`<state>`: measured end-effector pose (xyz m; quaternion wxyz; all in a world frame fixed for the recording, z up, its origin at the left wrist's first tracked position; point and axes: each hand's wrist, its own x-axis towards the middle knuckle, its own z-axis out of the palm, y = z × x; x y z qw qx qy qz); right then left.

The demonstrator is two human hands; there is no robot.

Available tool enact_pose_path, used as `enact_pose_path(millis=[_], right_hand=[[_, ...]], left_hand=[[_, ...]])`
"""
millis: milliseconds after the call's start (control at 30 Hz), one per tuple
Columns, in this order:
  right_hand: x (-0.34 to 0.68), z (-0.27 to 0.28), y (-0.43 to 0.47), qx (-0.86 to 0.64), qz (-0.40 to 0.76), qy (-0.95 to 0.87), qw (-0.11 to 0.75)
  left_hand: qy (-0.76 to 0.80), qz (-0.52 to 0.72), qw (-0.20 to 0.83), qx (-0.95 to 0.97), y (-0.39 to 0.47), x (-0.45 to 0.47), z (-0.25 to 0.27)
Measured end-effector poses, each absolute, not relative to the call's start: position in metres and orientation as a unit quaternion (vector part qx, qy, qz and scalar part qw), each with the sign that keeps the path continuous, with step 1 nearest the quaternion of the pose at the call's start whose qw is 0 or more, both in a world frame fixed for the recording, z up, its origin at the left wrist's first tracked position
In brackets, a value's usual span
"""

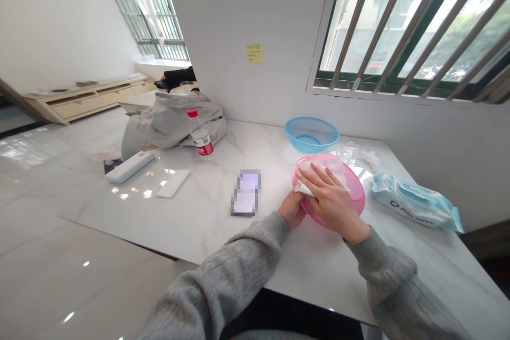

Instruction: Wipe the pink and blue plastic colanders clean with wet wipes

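Observation:
A pink plastic bowl is on the right part of the table, near me. My left hand grips its near left rim, with the fingers partly hidden behind my right hand. Over the bowl, my right hand holds a white wipe against its inner side, the fingers stretched across the cloth. Part of the wipe hangs over the left rim. To the right lies a light blue packet of wipes. A translucent blue bowl stands behind the pink one, by the wall.
A phone with a blurred screen lies left of my hands. Farther left are a red-capped bottle, a grey cloth bag or garment, a white oblong case and a flat white piece. Crumpled clear plastic lies near the wall.

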<state>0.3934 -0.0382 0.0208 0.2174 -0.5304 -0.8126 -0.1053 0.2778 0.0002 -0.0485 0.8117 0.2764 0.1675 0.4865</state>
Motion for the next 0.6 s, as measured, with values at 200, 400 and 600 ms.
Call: enact_pose_path(millis=[200, 400, 600], right_hand=[[0.42, 0.032, 0.015, -0.544, 0.039, -0.823, 0.158], [0.444, 0.025, 0.049, -0.592, 0.116, -0.787, 0.127], [0.461, 0.016, 0.058, -0.602, 0.15, -0.762, 0.187]], left_hand=[[0.142, 0.456, 0.847, 0.234, 0.014, 0.273, -0.06], [0.228, 0.492, 0.816, 0.2, 0.019, 0.277, -0.066], [0.287, 0.524, 0.769, 0.227, 0.024, 0.277, -0.068]])
